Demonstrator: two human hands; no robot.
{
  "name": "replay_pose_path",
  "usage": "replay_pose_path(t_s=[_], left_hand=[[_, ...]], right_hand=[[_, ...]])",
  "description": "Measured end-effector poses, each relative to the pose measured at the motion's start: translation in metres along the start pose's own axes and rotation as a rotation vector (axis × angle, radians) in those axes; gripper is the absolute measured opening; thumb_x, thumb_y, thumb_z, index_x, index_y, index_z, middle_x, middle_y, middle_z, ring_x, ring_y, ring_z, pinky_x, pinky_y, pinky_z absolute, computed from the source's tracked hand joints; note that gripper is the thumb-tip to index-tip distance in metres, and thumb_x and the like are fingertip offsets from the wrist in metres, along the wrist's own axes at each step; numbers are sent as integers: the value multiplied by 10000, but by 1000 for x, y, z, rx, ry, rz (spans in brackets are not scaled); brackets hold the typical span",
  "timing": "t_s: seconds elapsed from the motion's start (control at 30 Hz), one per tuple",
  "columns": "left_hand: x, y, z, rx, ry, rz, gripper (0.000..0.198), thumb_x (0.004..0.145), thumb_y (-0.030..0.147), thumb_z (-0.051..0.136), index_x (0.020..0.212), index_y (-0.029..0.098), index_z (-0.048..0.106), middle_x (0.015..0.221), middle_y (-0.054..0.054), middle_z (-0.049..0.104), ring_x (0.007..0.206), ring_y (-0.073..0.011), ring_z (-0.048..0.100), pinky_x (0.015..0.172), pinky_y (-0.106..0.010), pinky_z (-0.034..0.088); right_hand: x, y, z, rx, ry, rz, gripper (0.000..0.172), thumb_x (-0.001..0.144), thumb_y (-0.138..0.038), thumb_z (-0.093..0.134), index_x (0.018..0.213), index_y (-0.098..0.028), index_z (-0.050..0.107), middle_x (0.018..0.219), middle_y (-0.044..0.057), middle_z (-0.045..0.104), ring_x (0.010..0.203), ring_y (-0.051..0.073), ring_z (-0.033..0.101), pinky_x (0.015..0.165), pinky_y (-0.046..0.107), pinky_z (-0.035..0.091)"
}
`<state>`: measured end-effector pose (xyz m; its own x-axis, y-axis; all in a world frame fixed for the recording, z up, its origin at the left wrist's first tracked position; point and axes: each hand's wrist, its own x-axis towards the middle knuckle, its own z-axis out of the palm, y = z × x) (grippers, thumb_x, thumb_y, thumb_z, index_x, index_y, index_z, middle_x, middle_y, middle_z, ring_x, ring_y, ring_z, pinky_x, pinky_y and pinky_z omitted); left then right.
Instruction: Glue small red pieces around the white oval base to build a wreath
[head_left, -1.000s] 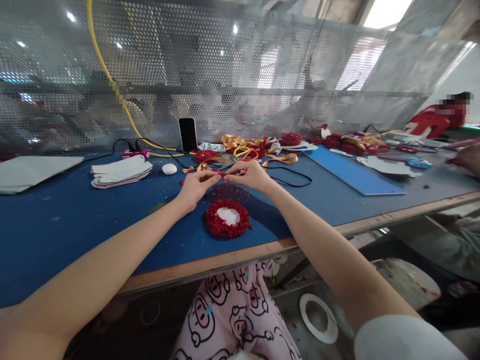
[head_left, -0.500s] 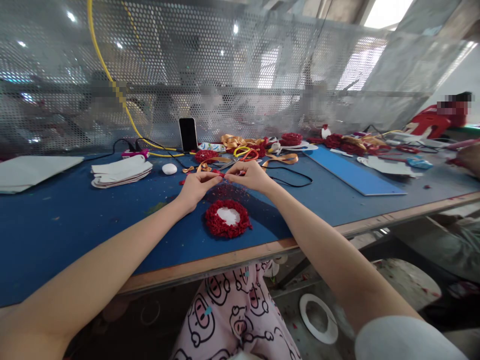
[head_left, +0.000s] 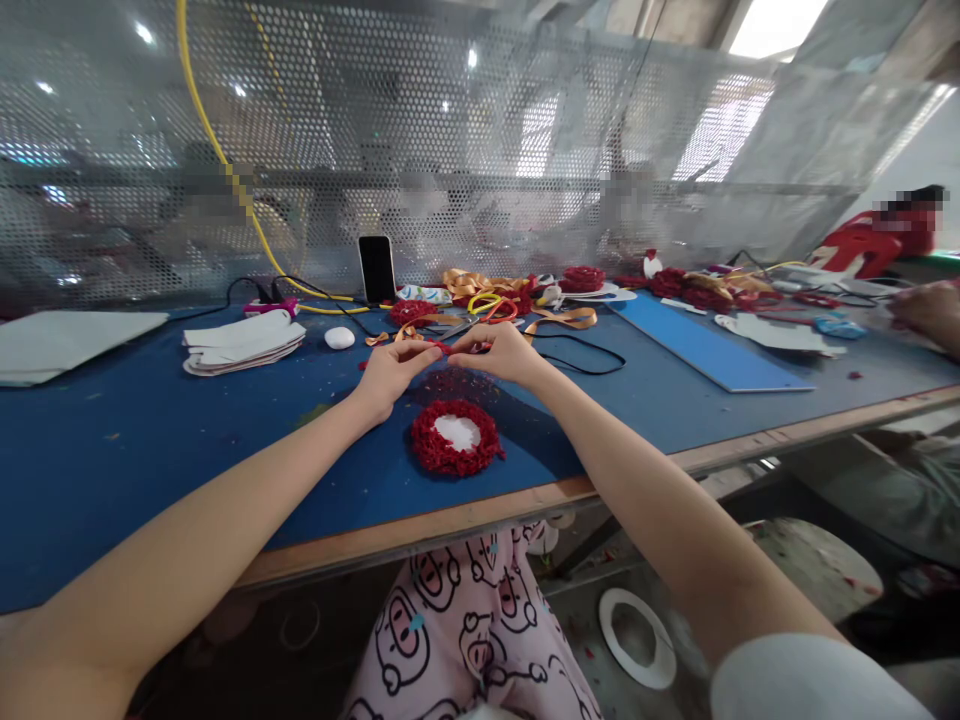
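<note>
My left hand (head_left: 391, 376) and my right hand (head_left: 501, 352) meet above the blue tabletop, fingertips almost touching. Both pinch a thin red strip (head_left: 445, 348) stretched between them; the fingers hide most of it, and its exact kind is unclear. Nearer to me lies a round, ruffled dark red piece (head_left: 424, 452) with a white disc (head_left: 457, 432) showing in its middle. Just beyond my fingers are orange-handled scissors (head_left: 504, 311) and loops of gold ribbon (head_left: 566, 319).
A phone (head_left: 376, 268) stands upright against the perforated metal screen (head_left: 465, 130). White stacked pieces (head_left: 244, 343) and a white rounded object (head_left: 339, 338) lie to the left. Rightward are a blue board (head_left: 705, 340), red ruffled pieces (head_left: 583, 278) and another person's hand (head_left: 930, 312).
My hands hold nearly the same place, with the fingertips shifting slightly around the red strip. At the far right, the other person's hand has moved a little to the left.
</note>
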<state>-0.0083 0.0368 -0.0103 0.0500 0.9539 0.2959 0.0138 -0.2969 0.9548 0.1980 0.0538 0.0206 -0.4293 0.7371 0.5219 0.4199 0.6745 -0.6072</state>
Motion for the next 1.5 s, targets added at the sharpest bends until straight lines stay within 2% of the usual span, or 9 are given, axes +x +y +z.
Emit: replay_pose_path(t_s=[0.17, 0.57, 0.93, 1.2, 1.5], left_hand=[[0, -1, 0, 1, -13, -5, 359, 631, 445, 855, 875, 187, 797, 843, -42, 756, 801, -175, 625, 816, -320, 474], [0, -1, 0, 54, -33, 3, 380, 633, 460, 848, 880, 176, 792, 819, -44, 746, 783, -181, 626, 792, -327, 486], [-3, 1, 0, 64, -63, -21, 404, 615, 464, 863, 878, 165, 796, 816, -62, 765, 787, -203, 663, 796, -344, 515], [-2, -4, 0, 102, -107, 24, 398, 645, 478, 844, 883, 163, 789, 855, -71, 771, 813, -209, 672, 819, -350, 517], [-3, 0, 0, 138, -110, 58, 381, 666, 477, 825, 868, 157, 774, 834, -64, 761, 785, -199, 659, 793, -335, 509]], right_hand=[[0, -1, 0, -22, 15, -11, 223, 750, -373, 746, 834, -172, 798, 789, 49, 752, 730, 155, 639, 667, 273, 456], [-1, -2, 1, 8, 13, 23, 255, 784, -381, 707, 867, -152, 782, 752, 42, 729, 667, 130, 592, 591, 250, 411], [-3, 0, 1, -21, -46, -30, 186, 789, -326, 681, 836, -165, 760, 832, 39, 739, 760, 152, 643, 714, 271, 476], [-2, 5, 2, 3, -118, -72, 188, 803, -309, 646, 857, -158, 743, 830, 39, 734, 756, 153, 649, 727, 279, 496], [-2, 5, 2, -10, -105, -78, 190, 804, -321, 654, 848, -161, 746, 830, 40, 735, 737, 146, 635, 710, 274, 489]])
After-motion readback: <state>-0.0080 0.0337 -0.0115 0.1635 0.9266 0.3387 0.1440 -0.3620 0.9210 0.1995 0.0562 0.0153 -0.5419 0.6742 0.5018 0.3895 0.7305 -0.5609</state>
